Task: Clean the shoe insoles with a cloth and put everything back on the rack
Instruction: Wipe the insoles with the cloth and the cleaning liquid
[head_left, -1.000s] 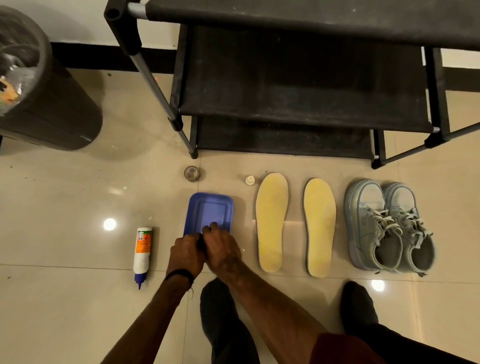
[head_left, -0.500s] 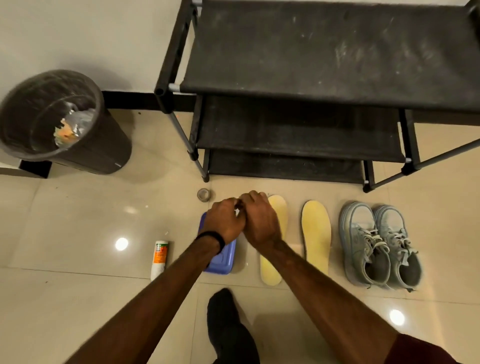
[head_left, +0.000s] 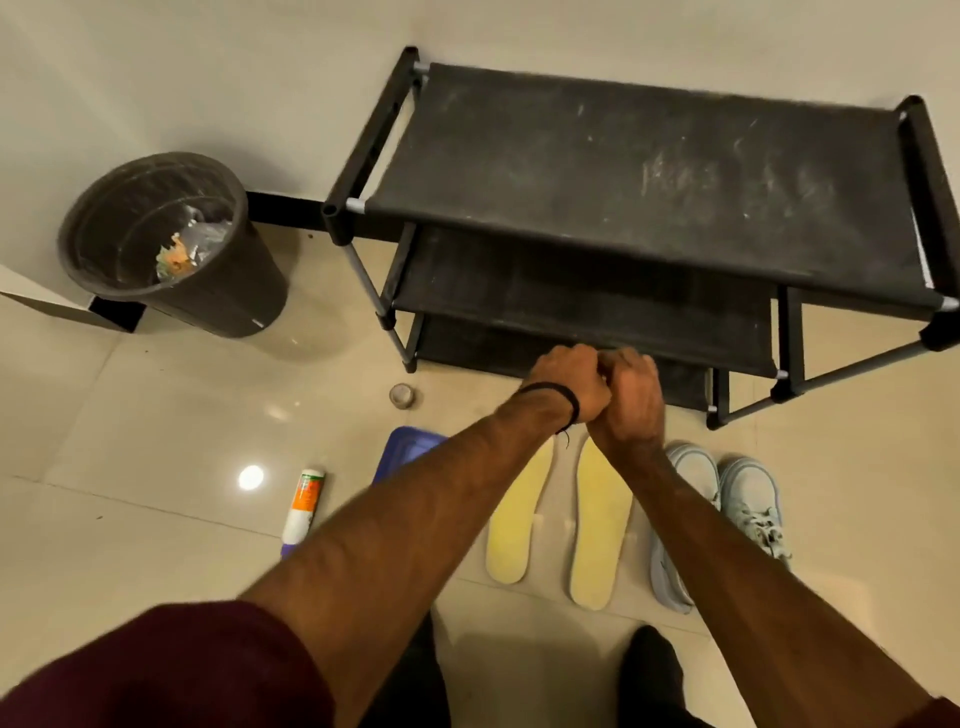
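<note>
The left hand (head_left: 569, 382) and right hand (head_left: 631, 397) press together in front of the rack (head_left: 649, 187), fingers curled; whether they hold anything cannot be told. Two yellow insoles (head_left: 561, 519) lie on the floor between a blue tray (head_left: 408, 447) and grey shoes (head_left: 727, 499). The bin (head_left: 171, 244) holds scraps.

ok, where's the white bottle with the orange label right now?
In the head view the bottle lies on its side on the floor tiles, lower left of centre, just left of the blue tray and well in front of the dark bin.
</note>
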